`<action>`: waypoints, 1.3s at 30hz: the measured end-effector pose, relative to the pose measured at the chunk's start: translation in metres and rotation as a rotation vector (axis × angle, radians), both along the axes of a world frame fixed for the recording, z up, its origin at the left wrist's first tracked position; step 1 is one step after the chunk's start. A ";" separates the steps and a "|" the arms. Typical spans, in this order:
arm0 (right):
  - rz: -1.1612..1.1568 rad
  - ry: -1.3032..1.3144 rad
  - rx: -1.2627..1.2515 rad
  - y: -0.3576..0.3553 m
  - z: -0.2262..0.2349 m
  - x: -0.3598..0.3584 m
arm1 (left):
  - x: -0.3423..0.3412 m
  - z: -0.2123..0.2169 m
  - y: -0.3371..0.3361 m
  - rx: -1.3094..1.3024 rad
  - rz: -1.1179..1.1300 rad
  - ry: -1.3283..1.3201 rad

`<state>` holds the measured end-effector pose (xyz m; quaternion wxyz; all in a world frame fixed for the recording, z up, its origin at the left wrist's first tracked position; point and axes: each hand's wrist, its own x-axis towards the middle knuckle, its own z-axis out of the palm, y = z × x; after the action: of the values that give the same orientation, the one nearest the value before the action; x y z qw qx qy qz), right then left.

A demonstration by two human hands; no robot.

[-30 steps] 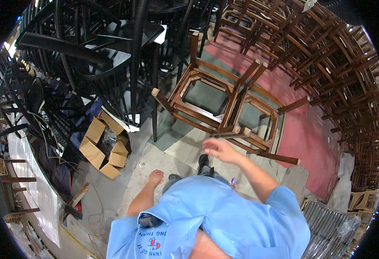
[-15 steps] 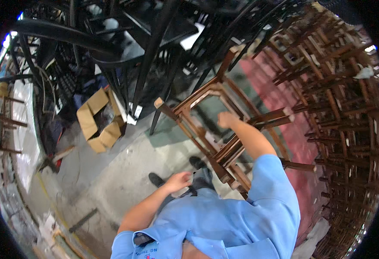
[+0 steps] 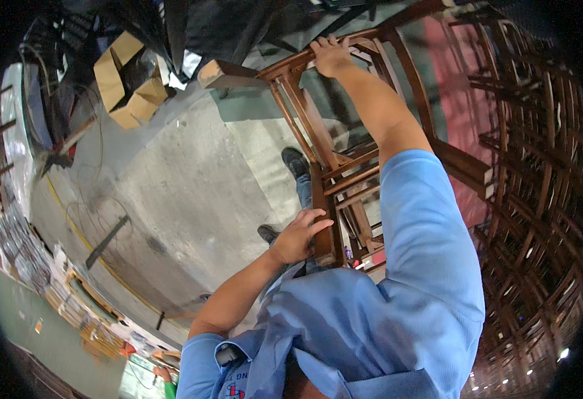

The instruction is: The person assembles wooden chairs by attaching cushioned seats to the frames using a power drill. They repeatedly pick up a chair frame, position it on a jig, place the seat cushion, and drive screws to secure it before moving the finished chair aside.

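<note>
A brown wooden chair frame (image 3: 313,123) with no seat panel stands tilted in front of me, its legs and rails pointing several ways. My right hand (image 3: 333,57) reaches over it, fingers curled round the far rail. Close to my body, my left hand (image 3: 297,238) grips the near leg of the same frame, with thumb and fingers against the wood. Part of the frame's right side is hidden behind my right arm.
An opened cardboard box (image 3: 138,106) sits on the floor at far left. Dark chairs (image 3: 238,33) crowd the far side. Stacked brown wooden frames (image 3: 537,146) rise along the right beside a red floor strip (image 3: 461,93). A dark bar (image 3: 107,241) lies at left.
My left hand has come from in front of my waist onto the near leg. The right hand has moved to the far rail. The frame is closer to me and my view has turned.
</note>
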<state>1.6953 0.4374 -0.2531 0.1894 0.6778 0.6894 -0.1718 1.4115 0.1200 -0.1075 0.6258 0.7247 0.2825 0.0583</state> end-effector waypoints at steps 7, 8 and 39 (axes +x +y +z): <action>0.113 -0.134 0.103 0.018 -0.033 0.007 | 0.007 -0.018 -0.030 0.045 0.188 0.002; 0.159 -0.095 0.112 0.019 -0.028 0.003 | 0.008 -0.017 -0.037 0.049 0.240 -0.019; 0.755 0.457 0.168 -0.163 0.372 -0.663 | -0.385 0.170 -0.444 0.702 1.382 0.199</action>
<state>1.0322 0.2742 0.1193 0.0260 0.3365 0.9241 -0.1795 1.0263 -0.3236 0.0620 0.1533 0.5418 0.6895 0.4555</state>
